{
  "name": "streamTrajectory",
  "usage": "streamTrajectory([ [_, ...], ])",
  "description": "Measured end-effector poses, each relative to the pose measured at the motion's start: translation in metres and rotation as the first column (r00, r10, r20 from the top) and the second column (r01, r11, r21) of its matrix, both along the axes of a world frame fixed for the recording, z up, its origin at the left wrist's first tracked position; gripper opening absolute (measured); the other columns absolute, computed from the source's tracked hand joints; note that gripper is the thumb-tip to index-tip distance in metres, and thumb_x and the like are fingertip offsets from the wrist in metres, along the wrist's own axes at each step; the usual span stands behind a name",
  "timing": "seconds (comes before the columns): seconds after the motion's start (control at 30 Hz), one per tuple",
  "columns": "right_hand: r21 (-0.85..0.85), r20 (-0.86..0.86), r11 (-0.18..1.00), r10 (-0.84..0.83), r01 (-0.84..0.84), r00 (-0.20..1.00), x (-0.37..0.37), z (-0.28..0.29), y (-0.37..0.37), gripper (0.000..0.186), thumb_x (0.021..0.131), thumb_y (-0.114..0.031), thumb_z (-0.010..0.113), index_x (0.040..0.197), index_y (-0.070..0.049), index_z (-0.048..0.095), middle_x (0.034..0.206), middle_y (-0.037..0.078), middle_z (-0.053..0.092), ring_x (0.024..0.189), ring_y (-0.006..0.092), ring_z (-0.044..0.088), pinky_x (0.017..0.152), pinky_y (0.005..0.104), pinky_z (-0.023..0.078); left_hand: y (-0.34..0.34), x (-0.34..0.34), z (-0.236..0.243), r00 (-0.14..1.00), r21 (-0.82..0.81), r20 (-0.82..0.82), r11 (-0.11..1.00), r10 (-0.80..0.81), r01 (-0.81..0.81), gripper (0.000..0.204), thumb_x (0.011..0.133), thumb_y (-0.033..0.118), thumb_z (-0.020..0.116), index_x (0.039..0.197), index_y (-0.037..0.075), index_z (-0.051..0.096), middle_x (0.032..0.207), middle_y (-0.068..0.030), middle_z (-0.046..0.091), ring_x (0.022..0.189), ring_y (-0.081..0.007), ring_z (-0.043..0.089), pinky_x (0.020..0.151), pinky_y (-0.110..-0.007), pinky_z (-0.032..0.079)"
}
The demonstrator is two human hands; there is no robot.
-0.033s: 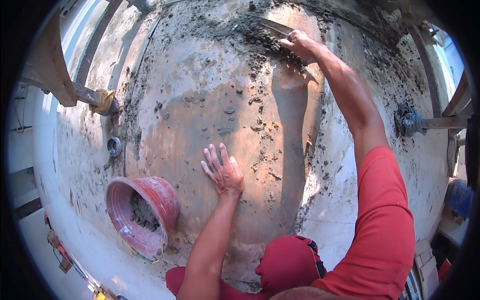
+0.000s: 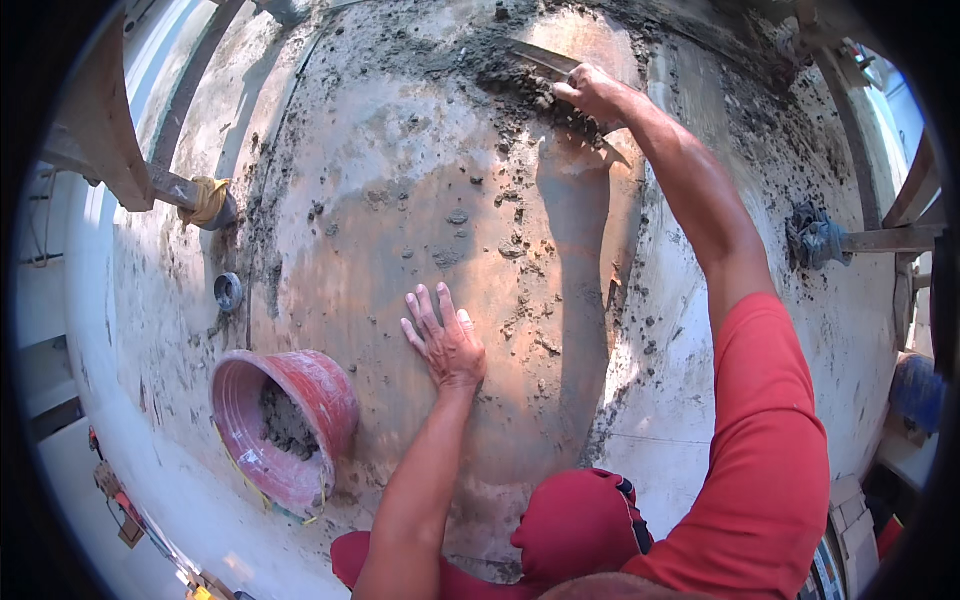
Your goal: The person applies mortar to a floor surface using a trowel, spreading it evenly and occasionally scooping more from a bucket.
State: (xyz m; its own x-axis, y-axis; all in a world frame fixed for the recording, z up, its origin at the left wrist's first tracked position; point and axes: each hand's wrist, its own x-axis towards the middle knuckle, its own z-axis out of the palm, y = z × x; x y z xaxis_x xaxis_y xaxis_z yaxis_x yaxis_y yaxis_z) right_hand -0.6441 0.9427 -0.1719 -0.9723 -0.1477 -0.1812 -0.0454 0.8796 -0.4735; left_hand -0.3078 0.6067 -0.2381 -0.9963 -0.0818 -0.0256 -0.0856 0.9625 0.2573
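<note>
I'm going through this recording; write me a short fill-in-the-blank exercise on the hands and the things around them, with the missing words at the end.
1. The left hand rests open on the stained surface, while the flat tool is gripped by the ____ hand.
2. In the picture, the red bucket is to the ____ of the open hand.
3. The wrapping on the left-side pole is coloured ____.
4. The short sleeve beside the cap is coloured ____.

Missing words: right; left; yellow; red.
</note>
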Motion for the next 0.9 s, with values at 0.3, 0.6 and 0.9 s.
streamTrajectory([
  [0.3, 0.012, 0.142, 0.978, 0.207, -0.210, 0.968, 0.152, 0.016, -0.071, 0.047, 0.098, -0.040, 0.058, 0.097, 0.006, 0.069, 0.089, 0.028, 0.071, 0.084, 0.0395, 0.072, 0.080, 0.0481, 0.058, -0.003, 0.003, -0.006, 0.988, 0.158, -0.147, 0.987, 0.043, -0.019, 0.055, 0.105, 0.025, 0.043, 0.157, 0.008, 0.034, 0.165, -0.0152, 0.027, 0.156, -0.0351, 0.020, 0.125, -0.058, 0.012],
  [0.6, 0.156, 0.196, 0.916, 0.337, -0.368, 0.921, 0.372, 0.027, -0.129, 0.040, 0.099, -0.043, 0.057, 0.094, -0.004, 0.060, 0.065, 0.021, 0.064, 0.064, 0.0431, 0.066, 0.060, 0.0529, 0.054, -0.097, 0.025, -0.005, 0.837, 0.414, -0.438, 0.900, 0.327, -0.136, 0.049, 0.104, 0.015, 0.042, 0.149, -0.003, 0.042, 0.150, -0.0276, 0.042, 0.143, -0.0432, 0.039, 0.120, -0.049, 0.031],
  [0.9, -0.020, -0.209, 0.836, -0.540, 0.548, 0.816, 0.180, -0.006, -0.007, 0.057, 0.101, -0.046, 0.057, 0.111, 0.010, 0.059, 0.094, 0.026, 0.071, 0.077, 0.0347, 0.071, 0.070, 0.0461, 0.057, -0.093, 0.017, -0.013, 0.968, 0.074, -0.180, 0.984, 0.173, -0.162, 0.047, 0.105, 0.020, 0.043, 0.150, 0.006, 0.045, 0.157, -0.0165, 0.040, 0.151, -0.0341, 0.030, 0.123, -0.053, 0.021],
])
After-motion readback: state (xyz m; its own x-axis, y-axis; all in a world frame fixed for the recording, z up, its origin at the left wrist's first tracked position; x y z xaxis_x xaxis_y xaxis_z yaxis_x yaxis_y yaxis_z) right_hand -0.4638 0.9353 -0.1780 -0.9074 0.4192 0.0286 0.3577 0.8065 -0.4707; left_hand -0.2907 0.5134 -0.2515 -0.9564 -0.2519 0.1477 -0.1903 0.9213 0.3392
